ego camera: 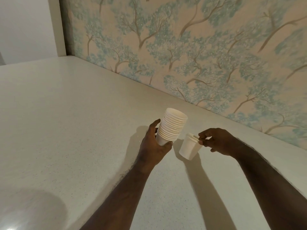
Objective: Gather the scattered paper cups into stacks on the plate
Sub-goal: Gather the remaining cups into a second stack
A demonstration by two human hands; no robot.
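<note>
My left hand (153, 143) grips the bottom of a tall stack of white paper cups (172, 126), held upright with a slight tilt to the right, above the counter. My right hand (216, 141) pinches the rim of a short stack of nested white cups (189, 146), which hangs tilted just right of the tall stack. The two stacks are a little apart. No plate is in view.
A pale speckled counter (74, 122) spreads to the left and toward me. A wall with blue-green tree wallpaper (199, 55) runs along its far right edge. A white wall corner (56, 27) stands at the back left.
</note>
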